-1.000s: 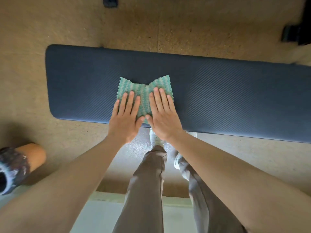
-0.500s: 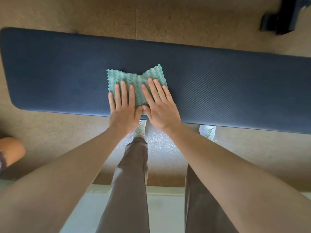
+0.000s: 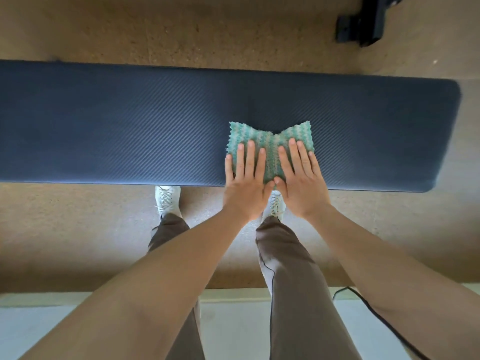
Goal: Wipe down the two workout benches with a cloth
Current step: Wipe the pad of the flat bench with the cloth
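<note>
A long dark blue padded bench [image 3: 130,126] runs across the view, its rounded right end visible. A green textured cloth [image 3: 270,139] lies flat on the bench near its front edge, toward the right end. My left hand [image 3: 245,183] and my right hand [image 3: 302,180] press side by side on the cloth, palms down, fingers spread and flat, thumbs touching. The near half of the cloth is hidden under my hands. Only one bench is in view.
The bench stands on a tan cork-like floor [image 3: 78,229]. A black metal frame part [image 3: 363,24] sits at the top right. My legs and white shoes [image 3: 167,198] stand just in front of the bench. A black cable [image 3: 376,313] runs across the pale floor at the lower right.
Both hands have slid the cloth along the bench toward its right end. My feet have stepped the same way, and the bench's right end has come into view.
</note>
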